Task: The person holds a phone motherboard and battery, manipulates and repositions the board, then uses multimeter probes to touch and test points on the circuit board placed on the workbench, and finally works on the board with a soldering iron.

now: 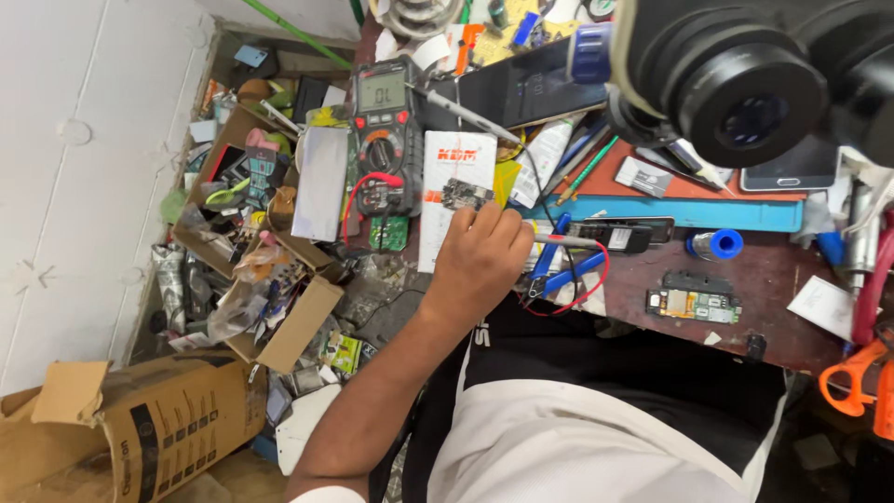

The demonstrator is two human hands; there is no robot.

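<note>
Nearest the lens, a black microscope eyepiece (752,93) fills the upper right corner of the head view, out of focus. Description below proceeds left to right.

1. Far left: a torn brown cardboard box (140,419) lies on the floor. Above it, an open cardboard tray (303,326) holds mixed scrap and phone parts.
2. Left of centre: a digital multimeter (384,130) lies flat on the bench, display toward the top of the view, with a red lead looping from its lower end. A small green circuit board (388,233) sits just below it.
3. Centre: a white booklet (454,186) lies beside the multimeter. A small dark circuit module (466,195) rests on the booklet.
4. One hand (484,256) (which of the person's two hands cannot be told) is curled, fingers drawn together, fingertips at the lower edge of the circuit module. Whether the fingers actually pinch the module is hidden by the back of the hand. A thin metal probe (568,241) projects to the right from under the hand.
5. Right of the hand: blue-handled pliers (559,270) lie on the bench, crossed by a red wire (596,279).
6. Further right: a blue cylindrical roll (717,244) stands near a stripped phone board (694,303).
7. Far right edge: orange tool handles (852,387).
</note>
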